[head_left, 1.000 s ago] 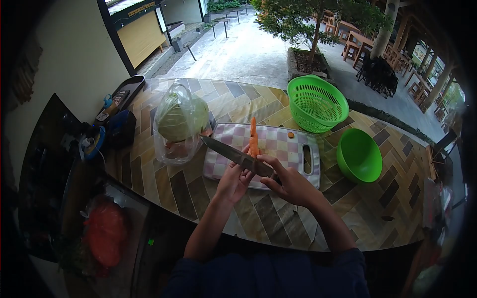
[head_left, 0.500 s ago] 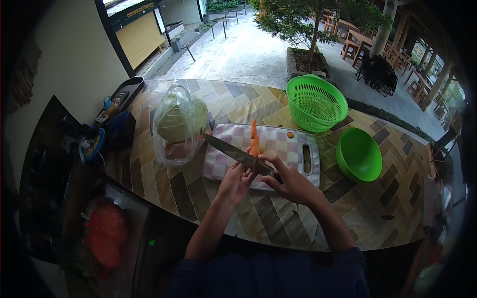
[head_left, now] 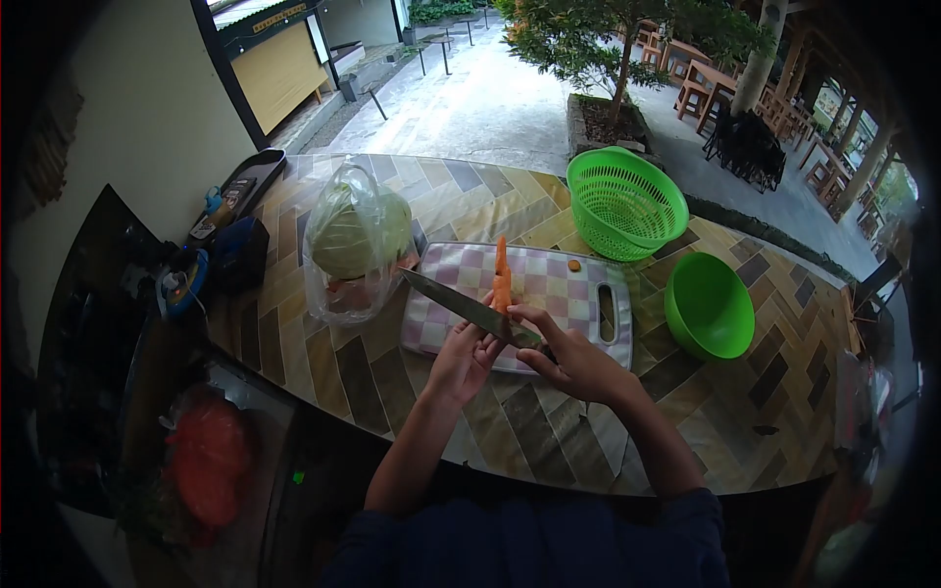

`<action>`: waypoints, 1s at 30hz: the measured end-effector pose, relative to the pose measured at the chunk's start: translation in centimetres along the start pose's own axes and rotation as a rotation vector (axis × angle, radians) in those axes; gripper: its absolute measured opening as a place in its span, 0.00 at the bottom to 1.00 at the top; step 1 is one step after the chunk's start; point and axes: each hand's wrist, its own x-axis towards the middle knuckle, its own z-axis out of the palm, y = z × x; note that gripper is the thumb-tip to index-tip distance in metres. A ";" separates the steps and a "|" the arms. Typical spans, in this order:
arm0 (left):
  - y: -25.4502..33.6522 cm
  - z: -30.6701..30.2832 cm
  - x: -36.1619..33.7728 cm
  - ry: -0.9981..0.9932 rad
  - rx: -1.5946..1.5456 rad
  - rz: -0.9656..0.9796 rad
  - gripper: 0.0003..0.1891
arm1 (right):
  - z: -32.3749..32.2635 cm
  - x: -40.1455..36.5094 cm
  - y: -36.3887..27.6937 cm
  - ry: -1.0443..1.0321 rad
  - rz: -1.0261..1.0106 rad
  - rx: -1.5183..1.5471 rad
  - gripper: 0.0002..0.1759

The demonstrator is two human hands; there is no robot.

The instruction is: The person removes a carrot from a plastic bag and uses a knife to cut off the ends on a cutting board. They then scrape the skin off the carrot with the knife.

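My left hand (head_left: 463, 358) is closed around the lower end of an orange carrot (head_left: 502, 279), whose thin tip points away from me over the checkered cutting board (head_left: 446, 269). In my right hand (head_left: 576, 363) is a large kitchen knife (head_left: 453, 301), gripped near the handle, with the index finger reaching forward toward the carrot. The blade slants across to the upper left and passes over the carrot's near end and the left fingers, hiding part of them. A small round carrot piece (head_left: 574, 266) lies near the board's far right corner.
A cabbage (head_left: 363, 235) in a clear plastic bag stands left of the board. To the right are a green colander (head_left: 627, 206) and a green bowl (head_left: 710, 306). A dark tray (head_left: 250, 186) lies at the back left. A red plastic bag (head_left: 209, 456) sits lower left.
The knife has shifted very slightly along the carrot. More plain orange shows on the carrot's visible side, with fewer dark marks. Both hands keep nearly the same place.
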 end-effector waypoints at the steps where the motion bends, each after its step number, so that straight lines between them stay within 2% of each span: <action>1: 0.0 0.0 0.0 -0.002 0.000 -0.001 0.25 | 0.0 -0.1 0.1 -0.004 0.008 0.002 0.30; 4: -0.1 0.0 0.0 -0.021 -0.009 -0.009 0.25 | -0.4 -0.2 -0.8 -0.038 0.068 0.027 0.30; 9: -0.5 -0.5 0.2 -0.079 -0.048 -0.029 0.23 | -0.1 -0.2 -0.4 0.013 0.046 -0.013 0.29; 15: -0.6 -0.2 0.2 0.013 -0.047 -0.031 0.22 | 0.4 -0.3 -0.1 0.063 0.035 -0.105 0.29; 18: -0.8 0.4 0.1 0.051 0.081 0.007 0.18 | 0.6 -0.2 0.1 0.086 0.023 -0.169 0.30; 24: -0.1 0.8 -0.2 0.028 0.136 -0.056 0.22 | 0.3 -0.3 0.0 0.087 0.000 -0.143 0.33; 30: -0.2 0.6 -0.4 0.103 0.158 -0.059 0.21 | 0.3 -0.3 0.2 0.050 0.008 -0.169 0.33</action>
